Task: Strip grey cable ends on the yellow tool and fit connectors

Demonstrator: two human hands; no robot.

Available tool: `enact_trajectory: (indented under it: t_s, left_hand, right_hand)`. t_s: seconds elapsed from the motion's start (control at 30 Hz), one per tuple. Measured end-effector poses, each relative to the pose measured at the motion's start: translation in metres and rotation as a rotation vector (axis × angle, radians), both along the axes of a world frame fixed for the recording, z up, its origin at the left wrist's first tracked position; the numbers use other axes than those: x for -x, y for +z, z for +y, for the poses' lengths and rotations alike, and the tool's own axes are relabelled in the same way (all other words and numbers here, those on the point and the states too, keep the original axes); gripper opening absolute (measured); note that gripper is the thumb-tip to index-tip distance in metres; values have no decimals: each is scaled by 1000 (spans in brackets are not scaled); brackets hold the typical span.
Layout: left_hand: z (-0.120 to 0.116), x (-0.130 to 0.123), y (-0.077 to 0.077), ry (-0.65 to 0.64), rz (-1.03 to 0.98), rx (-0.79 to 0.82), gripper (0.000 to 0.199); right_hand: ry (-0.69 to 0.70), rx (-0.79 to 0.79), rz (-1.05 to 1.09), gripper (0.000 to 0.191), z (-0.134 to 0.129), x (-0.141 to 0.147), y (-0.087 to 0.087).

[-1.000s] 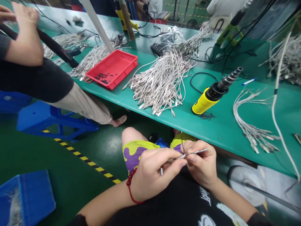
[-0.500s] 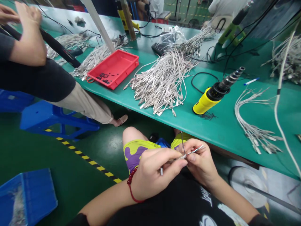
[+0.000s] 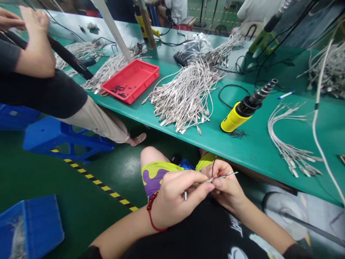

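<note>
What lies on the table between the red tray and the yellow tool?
The head view shows a heap of white cables between the red tray and the yellow tool.

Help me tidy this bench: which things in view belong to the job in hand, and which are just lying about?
Belonging, as I judge it:
Cable with thin wires spread, between left grip and right grip
Likely the white cable pile and smaller bunch, similar-looking

Probably just lying about:
Pen
Plastic bag
Yellow tool, untouched, though it may have a part
</note>
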State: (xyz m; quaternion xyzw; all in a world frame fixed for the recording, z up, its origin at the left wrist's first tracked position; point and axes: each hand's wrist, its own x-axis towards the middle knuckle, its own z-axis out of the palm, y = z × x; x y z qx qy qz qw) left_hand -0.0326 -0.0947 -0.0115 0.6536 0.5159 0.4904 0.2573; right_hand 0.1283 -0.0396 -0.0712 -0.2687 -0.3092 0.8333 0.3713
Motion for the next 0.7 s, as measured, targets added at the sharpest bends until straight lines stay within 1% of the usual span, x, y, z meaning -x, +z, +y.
enact_trajectory:
  t_s: [0.1, 0.23, 0.43, 0.7]
  left_hand:
    - [0, 0, 0, -15, -4, 12, 6]
    - [0, 0, 1, -19, -14, 26, 8]
    - [1, 0, 3, -25, -33, 13, 8]
    - [1, 0, 2, -16, -25, 26, 9]
  right_hand:
    - [74, 33, 61, 29, 0, 1, -2]
    - [151, 77, 97, 32, 1, 3, 1]
    - [171, 104, 114, 31, 2, 2, 5]
    - [183, 105, 108, 37, 2, 4, 2]
